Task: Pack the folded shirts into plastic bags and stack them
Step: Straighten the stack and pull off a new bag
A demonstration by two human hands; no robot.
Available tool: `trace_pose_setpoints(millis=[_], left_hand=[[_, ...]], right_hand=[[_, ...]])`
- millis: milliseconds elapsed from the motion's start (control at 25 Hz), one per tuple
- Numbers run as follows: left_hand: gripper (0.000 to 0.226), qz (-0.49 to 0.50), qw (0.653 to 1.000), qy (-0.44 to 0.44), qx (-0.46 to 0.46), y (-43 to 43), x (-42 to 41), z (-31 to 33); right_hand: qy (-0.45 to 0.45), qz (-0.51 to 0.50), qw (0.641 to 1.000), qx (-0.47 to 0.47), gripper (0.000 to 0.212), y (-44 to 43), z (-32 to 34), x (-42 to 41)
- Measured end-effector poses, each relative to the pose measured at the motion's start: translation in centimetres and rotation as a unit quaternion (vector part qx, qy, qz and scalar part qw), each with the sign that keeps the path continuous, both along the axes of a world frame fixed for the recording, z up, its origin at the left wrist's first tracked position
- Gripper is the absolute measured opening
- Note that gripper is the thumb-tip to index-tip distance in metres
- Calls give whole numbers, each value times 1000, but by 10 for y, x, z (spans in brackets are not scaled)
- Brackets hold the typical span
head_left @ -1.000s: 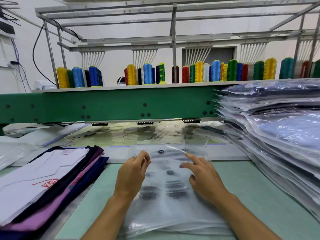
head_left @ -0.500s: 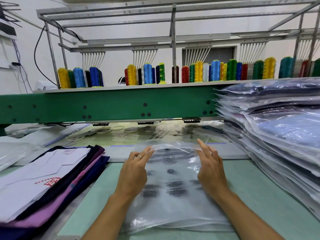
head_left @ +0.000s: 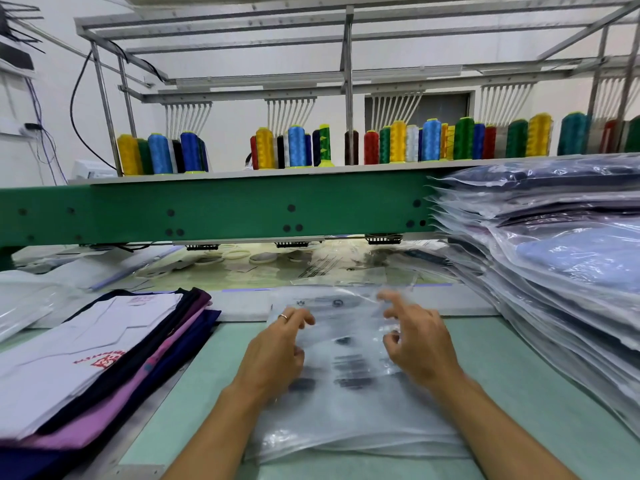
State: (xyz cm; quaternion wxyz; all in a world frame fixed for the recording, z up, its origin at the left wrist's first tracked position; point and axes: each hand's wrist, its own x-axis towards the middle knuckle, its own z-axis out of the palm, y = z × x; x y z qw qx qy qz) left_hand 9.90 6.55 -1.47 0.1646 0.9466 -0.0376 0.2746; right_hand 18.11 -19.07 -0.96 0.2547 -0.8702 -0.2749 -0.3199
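At the left lie the shirts point(head_left: 104, 368), a folded pile on the table point(head_left: 519, 393) with a white one on top and dark, purple and pink ones under it. None is in plastic yet, so that part of the packing is left. Just right of the pile, in the near middle, our left hand point(head_left: 277, 351) is on the bags point(head_left: 346, 420), a flat heap of empty clear film between our arms. Its fingers are bent over the far part of the top bag point(head_left: 346, 327), but the blur keeps us from telling whether they pinch the film or only press it. Our right hand point(head_left: 419, 344) is at the same bag's far right part, fingers half spread, with film rumpled and raised around them; again we cannot tell if it has a hold. No shirt is in this bag, and we judge that we are working its mouth open, the first step of one more round. At the right rises the stack point(head_left: 554, 271) of filled bags, many layers high, which is the finished share. By our reckoning the work is well along: more is packed than unpacked, yet each shirt at the left must be bagged and laid on the stack.
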Motion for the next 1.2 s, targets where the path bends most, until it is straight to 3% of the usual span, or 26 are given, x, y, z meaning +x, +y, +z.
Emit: trace_pose_setpoints(millis=[80,200,320,520,720,880,1000,1120,1200], left_hand=[[50,-24,997,76,13,-1,1,-3],[46,-42,988,137,51,-8,4,-9],[44,-36,987,131,80,-18,6,-10],[53,-26,987,134,84,-31,2,-10],[60,-41,984,176,-8,-19,-4,6],[30,69,991,118,13,45,-18,35],[31,200,970,115,71,110,-45,60],[46,311,917,237,76,178,-82,71],[64,335,875,342,66,212,-108,72]], right_hand=[[99,37,990,-91,41,-2,-4,0],[215,80,958,-174,48,1,-15,0],[189,51,967,-164,48,9,-20,0],[124,-57,977,-161,25,21,-20,-4],[103,-65,986,-113,11,71,8,-10],[152,12,988,-39,11,146,30,-26],[204,87,975,3,13,206,38,-43],[281,178,942,50,18,266,43,-67],[341,230,908,83,19,303,43,-84]])
